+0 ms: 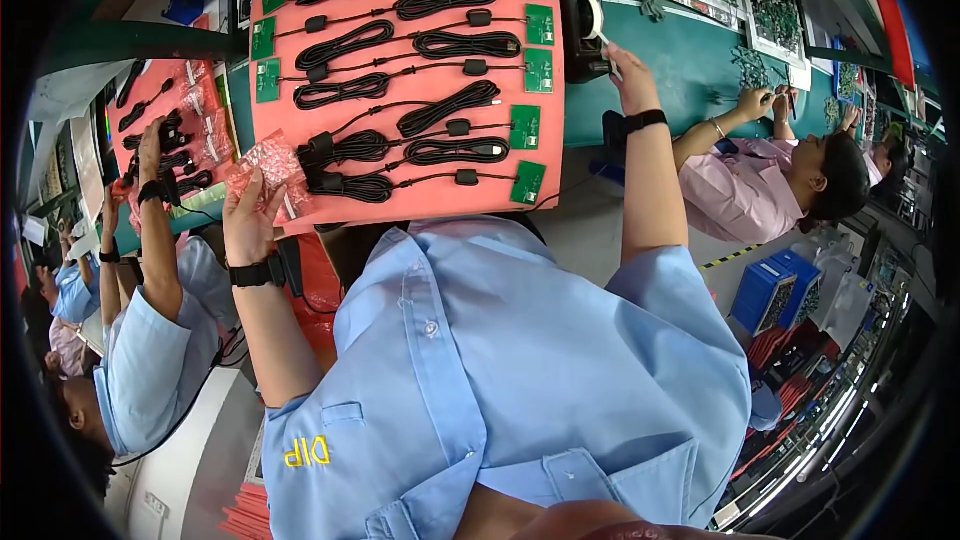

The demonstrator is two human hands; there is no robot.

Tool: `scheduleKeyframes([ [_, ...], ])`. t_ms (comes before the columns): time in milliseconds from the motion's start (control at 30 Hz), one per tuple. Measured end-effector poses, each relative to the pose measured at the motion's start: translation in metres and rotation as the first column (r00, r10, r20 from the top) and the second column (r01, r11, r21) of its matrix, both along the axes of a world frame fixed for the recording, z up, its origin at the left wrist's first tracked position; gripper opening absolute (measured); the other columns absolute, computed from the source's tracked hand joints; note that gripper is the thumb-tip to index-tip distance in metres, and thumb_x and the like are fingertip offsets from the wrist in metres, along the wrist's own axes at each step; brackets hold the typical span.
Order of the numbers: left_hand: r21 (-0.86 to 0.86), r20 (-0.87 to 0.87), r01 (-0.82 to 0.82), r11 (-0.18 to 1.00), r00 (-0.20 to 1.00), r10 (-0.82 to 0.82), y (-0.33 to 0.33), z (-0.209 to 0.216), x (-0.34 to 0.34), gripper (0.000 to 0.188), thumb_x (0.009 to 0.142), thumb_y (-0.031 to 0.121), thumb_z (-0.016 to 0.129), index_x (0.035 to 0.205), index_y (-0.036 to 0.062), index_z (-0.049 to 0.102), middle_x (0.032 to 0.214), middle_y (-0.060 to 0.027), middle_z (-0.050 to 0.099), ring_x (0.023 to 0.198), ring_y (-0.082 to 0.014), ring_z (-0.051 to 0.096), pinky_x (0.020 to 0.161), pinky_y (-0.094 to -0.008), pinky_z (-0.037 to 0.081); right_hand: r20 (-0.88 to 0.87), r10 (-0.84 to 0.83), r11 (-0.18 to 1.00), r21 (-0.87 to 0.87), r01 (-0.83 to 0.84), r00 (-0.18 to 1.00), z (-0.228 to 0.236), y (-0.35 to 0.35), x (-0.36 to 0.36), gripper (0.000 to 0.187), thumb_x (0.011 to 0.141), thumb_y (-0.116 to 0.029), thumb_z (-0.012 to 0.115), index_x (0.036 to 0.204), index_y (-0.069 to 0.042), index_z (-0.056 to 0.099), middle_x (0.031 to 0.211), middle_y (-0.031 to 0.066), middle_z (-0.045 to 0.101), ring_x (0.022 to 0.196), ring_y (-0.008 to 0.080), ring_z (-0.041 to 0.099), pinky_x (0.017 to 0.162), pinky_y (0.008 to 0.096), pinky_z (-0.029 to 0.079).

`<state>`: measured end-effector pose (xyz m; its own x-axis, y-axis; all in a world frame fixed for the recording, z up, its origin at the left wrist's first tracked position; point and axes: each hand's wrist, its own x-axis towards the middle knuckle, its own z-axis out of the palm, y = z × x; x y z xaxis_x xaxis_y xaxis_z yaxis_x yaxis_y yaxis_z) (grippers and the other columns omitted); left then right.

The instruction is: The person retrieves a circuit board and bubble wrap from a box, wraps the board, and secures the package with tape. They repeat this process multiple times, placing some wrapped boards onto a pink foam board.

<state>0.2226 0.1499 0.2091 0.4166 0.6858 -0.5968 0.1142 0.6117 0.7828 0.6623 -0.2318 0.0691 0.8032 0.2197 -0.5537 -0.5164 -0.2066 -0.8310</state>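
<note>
My left hand point(250, 222) grips a pink bubble-wrap bag point(275, 160) at the near left corner of a pink foam sheet point(400, 218). Ends of black cables disappear beside or into the bag; I cannot tell which. My right hand point(634, 80) reaches to the black tape dispenser point(577, 30) at the sheet's right edge, fingers pinched on the end of a pale tape strip point(604, 38). Rows of coiled black cables point(448, 147) lie across the sheet, several joined to small green circuit boards point(540, 71).
To my left, a co-worker's hands point(150, 155) handle cables over another pink sheet point(205, 130). At the right, a person in a pink shirt point(745, 180) works at the green bench point(690, 60). Blue crates point(770, 290) stand beyond my right arm.
</note>
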Motion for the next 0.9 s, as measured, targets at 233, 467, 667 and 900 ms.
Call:
scheduleKeyframes([
  [233,-0.03,-0.004,-0.127,0.991,0.992,0.127,-0.014,0.003,-0.009,0.018,0.09,0.005,0.054,0.108,0.0039,0.055,0.106,-0.0056,0.062,0.097,-0.0179,0.06,0.086,-0.0377,0.053,0.44,0.255,0.945,-0.304,-0.125,0.861,-0.041,-0.025,-0.047,0.017,0.081,-0.018,0.067,0.085,-0.002,0.069,0.103,0.0106,0.065,0.106,0.0229,0.058,0.088,0.0336,0.043],
  [467,-0.019,0.072,-0.08,0.997,0.994,0.081,-0.054,0.003,-0.004,0.026,0.091,0.007,0.052,0.117,0.0016,0.051,0.108,-0.0093,0.06,0.098,-0.0229,0.061,0.087,-0.0401,0.051,0.747,0.302,0.941,-0.334,-0.058,0.593,0.005,-0.031,-0.056,0.014,0.086,-0.011,0.061,0.095,-0.001,0.066,0.093,0.0125,0.066,0.09,0.0217,0.061,0.08,0.0307,0.047],
  [667,0.051,0.148,-0.03,0.998,0.989,0.022,-0.094,0.013,0.04,0.025,0.093,0.005,0.048,0.118,0.001,0.049,0.113,-0.0087,0.058,0.101,-0.02,0.059,0.087,-0.0337,0.05,0.396,0.571,0.723,0.172,-0.669,0.719,0.167,0.098,-0.192,0.024,0.09,-0.005,0.054,0.112,0.002,0.06,0.083,0.0048,0.063,0.074,0.0088,0.058,0.069,0.0214,0.047],
  [900,0.064,0.228,-0.07,0.995,0.972,0.054,-0.113,0.016,0.045,0.029,0.09,-0.001,0.045,0.119,0.001,0.046,0.112,-0.0109,0.058,0.098,-0.0203,0.06,0.085,-0.0346,0.052,0.244,0.803,0.528,0.132,-0.839,0.544,0.142,0.207,-0.263,0.067,0.088,-0.012,0.06,0.142,-0.004,0.021,0.072,0.0052,0.059,0.064,0.0103,0.056,0.063,0.022,0.047],
])
